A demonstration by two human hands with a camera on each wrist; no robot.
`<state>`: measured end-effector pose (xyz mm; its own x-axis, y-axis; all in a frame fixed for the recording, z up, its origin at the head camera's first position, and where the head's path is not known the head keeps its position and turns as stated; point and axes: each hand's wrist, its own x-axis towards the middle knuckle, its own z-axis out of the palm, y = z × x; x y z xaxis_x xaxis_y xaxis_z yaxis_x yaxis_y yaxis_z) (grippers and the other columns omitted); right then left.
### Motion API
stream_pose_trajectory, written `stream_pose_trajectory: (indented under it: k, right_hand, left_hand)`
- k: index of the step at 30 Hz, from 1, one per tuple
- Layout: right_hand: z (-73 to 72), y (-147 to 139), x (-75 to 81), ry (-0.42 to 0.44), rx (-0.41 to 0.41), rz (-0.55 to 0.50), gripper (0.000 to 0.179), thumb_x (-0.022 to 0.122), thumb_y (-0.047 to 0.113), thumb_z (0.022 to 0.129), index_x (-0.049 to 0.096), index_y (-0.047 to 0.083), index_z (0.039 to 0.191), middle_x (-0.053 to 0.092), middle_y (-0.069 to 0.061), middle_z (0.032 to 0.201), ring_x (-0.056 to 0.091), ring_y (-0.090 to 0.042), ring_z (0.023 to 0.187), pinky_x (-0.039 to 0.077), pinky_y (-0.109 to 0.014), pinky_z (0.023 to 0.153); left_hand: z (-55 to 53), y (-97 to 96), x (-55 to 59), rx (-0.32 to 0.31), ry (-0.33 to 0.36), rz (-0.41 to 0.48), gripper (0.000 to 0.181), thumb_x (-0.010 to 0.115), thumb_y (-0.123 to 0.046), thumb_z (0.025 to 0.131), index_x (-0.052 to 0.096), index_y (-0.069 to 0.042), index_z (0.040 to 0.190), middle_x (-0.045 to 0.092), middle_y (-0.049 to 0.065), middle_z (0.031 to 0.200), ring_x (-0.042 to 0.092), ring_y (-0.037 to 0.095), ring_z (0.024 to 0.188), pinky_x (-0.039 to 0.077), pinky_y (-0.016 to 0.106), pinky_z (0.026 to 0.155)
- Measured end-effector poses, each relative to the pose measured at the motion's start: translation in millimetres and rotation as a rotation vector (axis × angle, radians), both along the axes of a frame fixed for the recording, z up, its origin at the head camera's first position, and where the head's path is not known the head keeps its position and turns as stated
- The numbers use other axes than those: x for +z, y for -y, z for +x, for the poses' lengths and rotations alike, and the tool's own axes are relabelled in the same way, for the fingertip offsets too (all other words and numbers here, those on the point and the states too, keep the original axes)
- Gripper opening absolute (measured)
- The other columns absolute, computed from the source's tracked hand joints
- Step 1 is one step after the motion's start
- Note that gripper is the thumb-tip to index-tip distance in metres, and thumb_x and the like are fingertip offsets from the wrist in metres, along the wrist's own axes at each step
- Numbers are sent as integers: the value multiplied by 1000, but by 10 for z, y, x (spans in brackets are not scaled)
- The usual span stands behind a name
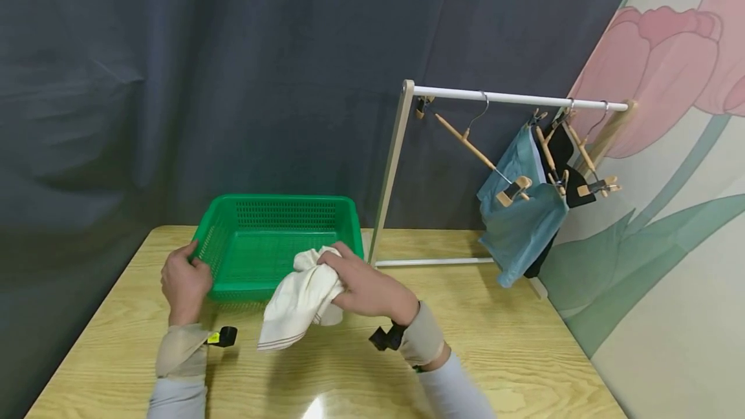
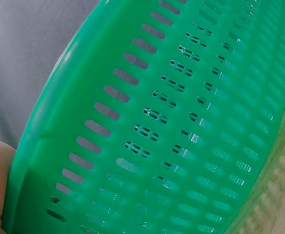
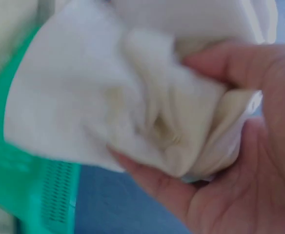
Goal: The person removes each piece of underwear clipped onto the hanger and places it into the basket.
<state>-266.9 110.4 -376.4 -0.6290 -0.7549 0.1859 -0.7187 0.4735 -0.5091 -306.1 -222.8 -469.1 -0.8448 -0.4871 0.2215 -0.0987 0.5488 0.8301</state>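
Note:
My right hand (image 1: pixel 369 286) grips a crumpled white cloth (image 1: pixel 299 299) in front of the green basket. The cloth hangs down to the left and has thin brown stripes along its lower edge. In the right wrist view, the thumb and fingers pinch its bunched folds (image 3: pixel 167 112). My left hand (image 1: pixel 185 280) holds the left rim of the green plastic basket (image 1: pixel 285 293), with its fingers partly hidden. The basket's slotted side wall (image 2: pixel 181 97) fills most of the left wrist view. No other cloth shows on the visible part of the basket floor.
Right of the basket stands a rack with a white rail (image 1: pixel 524 97) and wooden posts. A bare clip hanger (image 1: pixel 465 141) hangs at its left. Blue trousers or shorts (image 1: pixel 518 225) and a black garment (image 1: pixel 559 147) hang at its right. A dark curtain (image 1: pixel 291 70) is behind.

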Motion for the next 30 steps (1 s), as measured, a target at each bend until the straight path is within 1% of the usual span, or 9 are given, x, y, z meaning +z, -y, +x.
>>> stream_pose_trajectory:
  k: [4,6,8,11,14,17,23,26,30]
  right_hand:
    - [-205,5,187,-118,-3,4,17,63,13,101,57,11,117,52,-3,112,40,-18,101,44,-28,79]
    - [-311,11,264,-159,-17,5,19,64,13,101,58,9,118,53,-5,113,41,-19,101,45,-29,79]
    - [-418,19,317,-193,-43,13,22,66,15,100,58,8,120,55,-7,116,45,-20,103,47,-31,80]
    - [-569,36,354,-205,-97,27,26,67,18,100,59,7,122,55,-11,122,49,-22,108,50,-34,84]
    - [-720,70,342,-181,-128,40,28,68,17,99,59,6,124,55,-12,125,49,-24,112,51,-36,88]
    - [-857,122,319,-158,-127,58,27,68,13,99,58,5,123,56,-12,122,46,-25,110,49,-36,89]
    - [-1050,240,294,-68,-133,148,34,67,5,96,54,3,128,58,-11,123,46,-26,108,46,-36,88]
    - [-1143,286,251,-18,-140,205,40,67,3,95,50,2,132,59,-12,123,51,-24,105,47,-33,84]
    - [-1269,324,166,63,-151,216,47,66,0,94,44,2,135,59,-13,118,57,-22,93,48,-32,77]
  left_hand:
    - [-7,11,1,10,19,1,53,33,-1,95,56,-1,143,53,30,143,47,56,128,40,74,94]
    - [-18,11,10,10,31,0,54,33,-1,95,55,-1,144,52,30,144,47,56,128,40,74,95]
    - [-24,8,16,9,37,-2,54,33,-1,95,54,-1,145,52,31,144,47,57,128,40,73,96]
    - [-26,2,17,11,31,-4,54,33,-1,95,55,-1,144,52,30,144,47,57,127,41,73,94]
    - [-20,-1,13,18,14,-7,53,33,-1,95,57,0,143,54,30,142,49,56,126,42,72,91]
    - [-18,1,12,21,8,-11,52,34,-1,95,57,1,142,54,31,142,49,56,126,42,73,91]
    - [-1,7,22,25,3,-12,52,35,0,94,58,1,141,54,30,142,49,56,127,42,74,92]
    - [8,8,26,22,-2,-12,52,35,0,95,58,1,141,54,30,142,49,55,127,42,74,91]
    - [14,6,22,20,-3,-13,52,34,0,96,58,0,142,54,29,142,49,55,126,43,74,90]
